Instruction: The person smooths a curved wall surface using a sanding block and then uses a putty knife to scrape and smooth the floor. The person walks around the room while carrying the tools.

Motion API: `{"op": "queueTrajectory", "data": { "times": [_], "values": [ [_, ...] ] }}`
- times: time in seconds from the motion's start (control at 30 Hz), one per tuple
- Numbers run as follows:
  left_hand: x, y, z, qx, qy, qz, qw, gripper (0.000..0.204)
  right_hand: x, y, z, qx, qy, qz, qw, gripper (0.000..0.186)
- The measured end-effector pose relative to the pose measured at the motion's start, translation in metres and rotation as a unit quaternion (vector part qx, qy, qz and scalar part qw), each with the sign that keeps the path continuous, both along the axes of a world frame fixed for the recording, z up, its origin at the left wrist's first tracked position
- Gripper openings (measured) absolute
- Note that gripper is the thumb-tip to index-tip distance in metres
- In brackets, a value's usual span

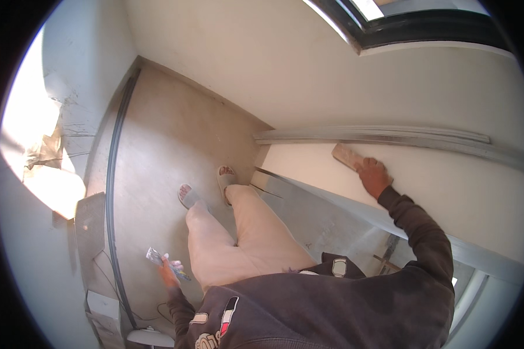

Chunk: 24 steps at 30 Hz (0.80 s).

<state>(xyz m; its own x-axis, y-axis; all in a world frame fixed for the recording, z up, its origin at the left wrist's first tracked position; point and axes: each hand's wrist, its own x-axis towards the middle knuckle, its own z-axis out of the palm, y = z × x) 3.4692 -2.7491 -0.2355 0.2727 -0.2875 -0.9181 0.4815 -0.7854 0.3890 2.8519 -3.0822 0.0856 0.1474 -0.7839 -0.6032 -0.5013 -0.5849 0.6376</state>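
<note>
My right hand (pixel 375 175) is closed around a flat brownish block (pixel 345 156), which looks like wood. The block rests on a long white board (pixel 436 174) to my right, its far end pointing left and away. Down at my left side, my left hand (pixel 169 273) is curled around a small crumpled item (pixel 153 255), silvery and partly see-through with bluish bits. What kind of thing it is cannot be made out.
Long metal strips (pixel 372 135) lie along the board's far edge by the wall. A dark rail (pixel 114 168) runs along the floor at left, beside panel pieces (pixel 92 221). A dark-framed window (pixel 431 28) is at upper right. My sandalled feet (pixel 226 174) stand on the beige floor (pixel 174 122).
</note>
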Motion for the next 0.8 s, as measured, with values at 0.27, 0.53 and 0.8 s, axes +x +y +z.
{"op": "queueTrajectory", "data": {
  "times": [0.27,0.53,0.8],
  "values": [
    [-0.003,0.029,0.012,-0.016,-0.012,0.046,0.999,0.048,0.029,0.028,-0.046,0.199,-0.164,-0.13,0.957,0.029],
    [0.003,0.022,0.03,0.003,-0.035,0.042,0.998,0.046,0.07,-0.024,-0.074,0.255,-0.489,-0.505,0.664,0.064],
    [0.002,0.042,0.046,0.039,-0.054,0.007,0.998,0.047,0.108,0.016,-0.103,0.362,-0.672,-0.641,0.081,0.071]
  ]
}}
